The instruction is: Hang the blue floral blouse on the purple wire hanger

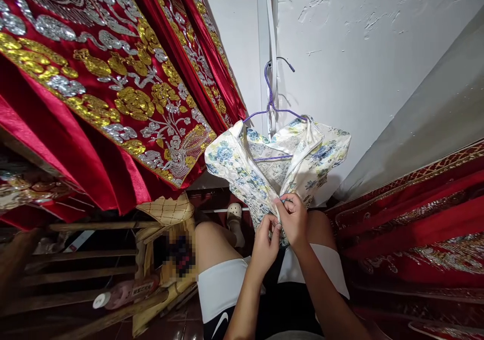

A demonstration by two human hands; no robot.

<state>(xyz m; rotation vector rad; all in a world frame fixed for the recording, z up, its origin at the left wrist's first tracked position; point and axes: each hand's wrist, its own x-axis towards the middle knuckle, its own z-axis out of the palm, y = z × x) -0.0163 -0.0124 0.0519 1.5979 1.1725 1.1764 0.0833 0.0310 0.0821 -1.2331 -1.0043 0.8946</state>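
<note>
Gripping a floral garment (251, 176) at two places along its front edge. With the left hand (265, 240), pinching low, thumb against curled fingers; with the right hand (295, 216), pinching just above, fingers folded in, nearly touching the left. At the right fingertips, a dark teal bit, too small to identify.

Hung by the shoulders on a purple wire hanger (270, 103), straight ahead, before a white wall (359, 78) with flaking paint. Patterned in blue flowers and yellow-green leaves on cream; short-sleeved, open at the neck, narrowing to a V near the hands. Below them, largely hidden. Cannot tell what bears the hook; just beside a white vertical strip (262, 38).

Checked for marks and writing. On the black-and-white shorts (227, 284), left leg: a white Nike-type swoosh. On a white-capped bottle (126, 293), lying at lower left beside a wooden frame (106, 225): label characters, too blurred to read. On a pale flat item (80, 240) behind the rails: a red mark, illegible.

At left, hanging: red fabric (136, 103) worked in gold and silver sequins, flowers and scrolls. At right: more red cloth (416, 224), beaded in silver. Beyond the left knee, on a foot: a beige clog (234, 210).
</note>
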